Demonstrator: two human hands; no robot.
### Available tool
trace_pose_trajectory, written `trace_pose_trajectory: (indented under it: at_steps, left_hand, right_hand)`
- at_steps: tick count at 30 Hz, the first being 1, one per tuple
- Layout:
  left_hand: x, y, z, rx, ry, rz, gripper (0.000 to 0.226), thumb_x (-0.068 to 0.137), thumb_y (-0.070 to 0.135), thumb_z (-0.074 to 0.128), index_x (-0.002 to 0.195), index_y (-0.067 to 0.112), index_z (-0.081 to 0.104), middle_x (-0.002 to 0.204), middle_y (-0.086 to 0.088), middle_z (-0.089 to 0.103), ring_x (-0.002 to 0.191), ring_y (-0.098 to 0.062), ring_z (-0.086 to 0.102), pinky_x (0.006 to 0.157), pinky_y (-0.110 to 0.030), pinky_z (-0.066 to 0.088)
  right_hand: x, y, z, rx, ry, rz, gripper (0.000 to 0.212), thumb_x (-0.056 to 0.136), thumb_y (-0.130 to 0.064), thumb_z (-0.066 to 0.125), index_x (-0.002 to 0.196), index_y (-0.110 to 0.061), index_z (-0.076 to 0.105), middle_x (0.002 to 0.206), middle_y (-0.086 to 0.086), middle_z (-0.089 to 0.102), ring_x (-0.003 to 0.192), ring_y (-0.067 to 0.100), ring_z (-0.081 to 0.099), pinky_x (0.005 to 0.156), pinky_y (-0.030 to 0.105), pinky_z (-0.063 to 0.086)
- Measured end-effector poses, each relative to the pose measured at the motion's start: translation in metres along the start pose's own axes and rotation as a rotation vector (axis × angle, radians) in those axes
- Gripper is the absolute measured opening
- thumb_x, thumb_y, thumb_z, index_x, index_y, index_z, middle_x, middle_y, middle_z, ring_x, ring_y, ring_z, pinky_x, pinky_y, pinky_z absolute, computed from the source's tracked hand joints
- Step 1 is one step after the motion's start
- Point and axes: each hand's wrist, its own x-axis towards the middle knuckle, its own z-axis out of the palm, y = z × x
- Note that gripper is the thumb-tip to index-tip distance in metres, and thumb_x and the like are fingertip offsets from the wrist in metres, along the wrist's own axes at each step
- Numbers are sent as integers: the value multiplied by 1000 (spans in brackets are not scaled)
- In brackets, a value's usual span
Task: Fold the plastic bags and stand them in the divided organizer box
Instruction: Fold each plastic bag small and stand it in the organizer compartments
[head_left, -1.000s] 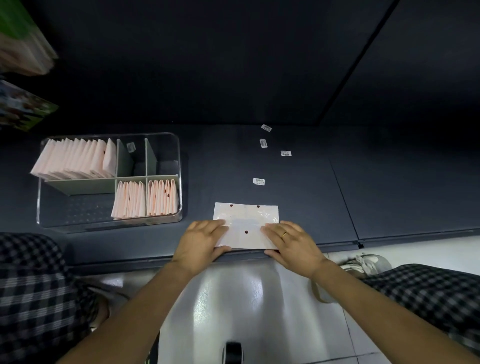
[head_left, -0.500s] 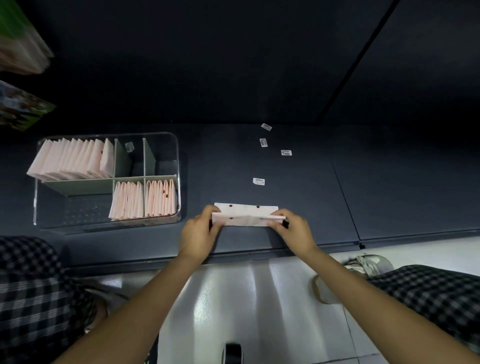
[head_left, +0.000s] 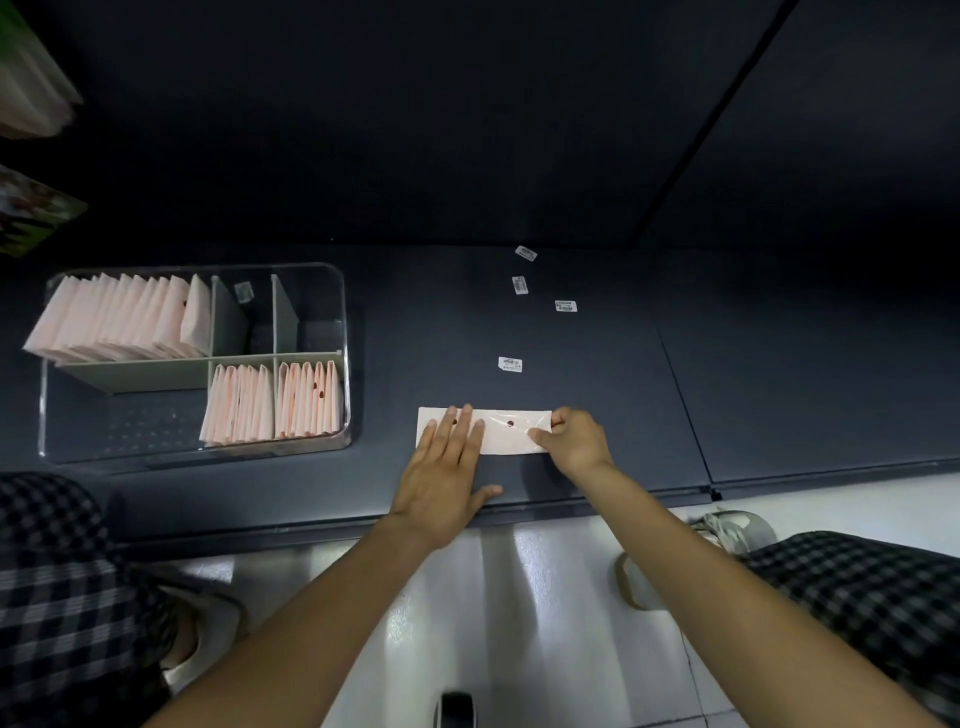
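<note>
Left grip: flat, fingers straight and spread, pressing down on the left half of the bag; thumb out to the side on the worktop.
Right grip: fingers curled at the bag's right end, pinching it between thumb and fingers.
Bag: pale pink, folded into a long narrow strip, lying flat on the worktop near its front edge, to the right of the box; dark dots show on its top face.
Box: clear, rounded corners, grey dividers; sits on the worktop at left, well apart from the bag.
Box contents: folded bags stand in a row in the back left compartment; more stand in the two front right compartments; the two narrow back right compartments and the front left one hold no bags.
Worktop: dark blue-grey, matt, low; a seam runs front to back on the right side.
Labels: four small white stickers lie scattered on the worktop behind the bag; one more is stuck inside the box; their print is too small to read.
Room: dim, dark wall behind the worktop; glossy white floor in front; colourful packets at the upper left edge, blurred.
Person: checked trousers on both knees, a pale shoe at right.
</note>
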Motion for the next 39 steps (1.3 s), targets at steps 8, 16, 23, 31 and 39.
trace_pose_trajectory:
  at_steps: [8, 16, 23, 31, 39]
  left_hand:
    - [2, -10, 10, 71, -57, 41, 74, 89, 69, 15, 144, 34, -21, 152, -17, -28, 140, -33, -26, 116, -42, -16]
    - [2, -14, 9, 55, -73, 62, 75, 87, 71, 12, 142, 35, -22, 149, -15, -33, 139, -31, -30, 116, -42, -16]
    - [2, -16, 8, 34, -86, 66, 79, 86, 72, 21, 146, 36, -15, 152, -16, -29, 140, -30, -28, 114, -40, -19]
    - [-1, -9, -11, -11, 8, 33, 68, 89, 64, 39, 148, 33, 23, 158, -14, 0, 146, -31, -3, 116, -42, -10]
    - [-18, -4, -18, -243, 248, 3, 28, 67, 13, 79, 92, 6, 70, 91, -10, 65, 82, -31, 64, 64, -35, 55]
  right_hand:
    - [-27, 0, 11, -97, 227, -345, 43, 90, -11, 58, 131, -8, 46, 129, 12, 48, 122, 27, 43, 99, 28, 34]
    - [-36, 1, 40, 95, -79, -435, 48, 101, -15, 36, 148, -12, 23, 152, 7, 30, 139, 19, 30, 106, 11, 18]
    - [-20, 38, 12, -252, -29, -450, 57, 94, -23, 55, 145, -17, 29, 150, 0, 36, 138, 26, 32, 106, 36, 35]
    - [-10, 26, -13, -705, 181, -1005, 31, 50, 1, 83, 77, -6, 70, 94, 8, 72, 72, 25, 68, 64, 29, 57]
    - [-54, 5, 9, -550, 141, -1248, 13, 74, -13, 52, 71, -13, 65, 78, -3, 69, 74, 18, 65, 73, 26, 51]
